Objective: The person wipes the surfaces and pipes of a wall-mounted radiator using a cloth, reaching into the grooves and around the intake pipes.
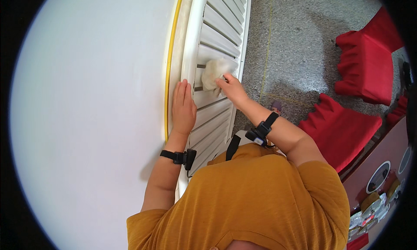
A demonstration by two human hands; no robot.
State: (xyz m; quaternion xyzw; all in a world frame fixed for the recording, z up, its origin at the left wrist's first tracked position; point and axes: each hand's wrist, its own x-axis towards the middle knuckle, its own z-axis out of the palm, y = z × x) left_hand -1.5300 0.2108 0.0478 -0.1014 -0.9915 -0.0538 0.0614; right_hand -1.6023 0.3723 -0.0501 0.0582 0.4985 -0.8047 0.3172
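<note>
A pale cloth (211,72), partly blurred, is pinched between the thumb and fingers of my right hand (232,89). It lies against the slatted front of a white radiator (211,114), covering parts of some slats and the dark gaps between them. My left hand (184,110) rests flat beside the radiator's white top rail (192,38), fingers straight and close together, holding nothing. Beneath that palm runs a beige ledge (182,25), bordered by a yellow trim strip (170,57) along the white wall (97,103).
Speckled grey floor (293,54) stretches to the right of the radiator. Red-covered chairs (374,67) stand there, one (345,129) close to my right elbow. Behind it is a reddish-brown table (361,171) bearing plates and wrapped tableware (371,211).
</note>
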